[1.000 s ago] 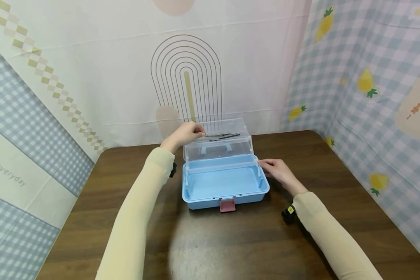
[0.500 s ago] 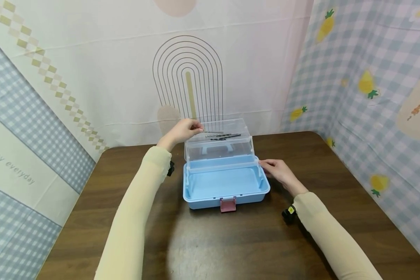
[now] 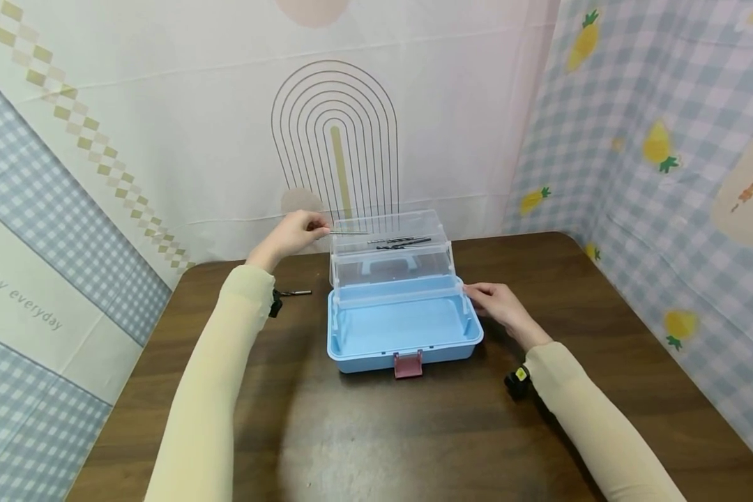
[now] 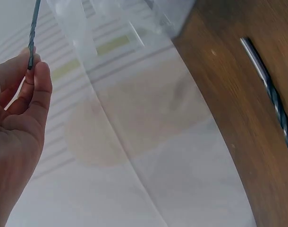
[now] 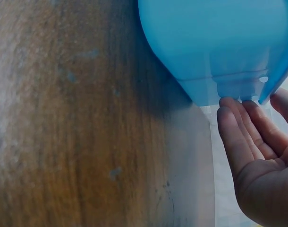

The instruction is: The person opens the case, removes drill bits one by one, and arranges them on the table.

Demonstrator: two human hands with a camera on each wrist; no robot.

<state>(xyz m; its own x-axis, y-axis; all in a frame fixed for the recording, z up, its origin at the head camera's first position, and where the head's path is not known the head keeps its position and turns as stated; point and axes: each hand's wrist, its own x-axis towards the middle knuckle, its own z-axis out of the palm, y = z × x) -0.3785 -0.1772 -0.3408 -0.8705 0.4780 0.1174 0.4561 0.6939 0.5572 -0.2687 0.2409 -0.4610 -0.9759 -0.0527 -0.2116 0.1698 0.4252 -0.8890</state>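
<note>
My left hand point(image 3: 293, 233) pinches a thin drill bit point(image 4: 33, 28) between thumb and fingertips, left of the clear upper trays. The shank reaches rightward over the edge of the top tray point(image 3: 408, 222) in the head view. Several dark drill bits point(image 3: 408, 242) lie together in that tray. A blue toolbox point(image 3: 404, 331) stands with its trays raised and its bottom compartment exposed. My right hand point(image 3: 497, 304) grips the box's right rim, thumb at the edge and fingers against the outer wall point(image 5: 215, 56). On the table to the left lies another drill bit point(image 4: 275, 101).
A pink latch point(image 3: 408, 365) hangs down at the box's front. The brown wooden table point(image 3: 376, 432) runs back to a patterned cloth wall point(image 3: 226, 139), with a checked cloth point(image 3: 684, 209) along the right side.
My left hand has drawn the drill bit leftward, away from the bits in the top tray. The loose bit on the table has come into view. My right hand stays at the rim.
</note>
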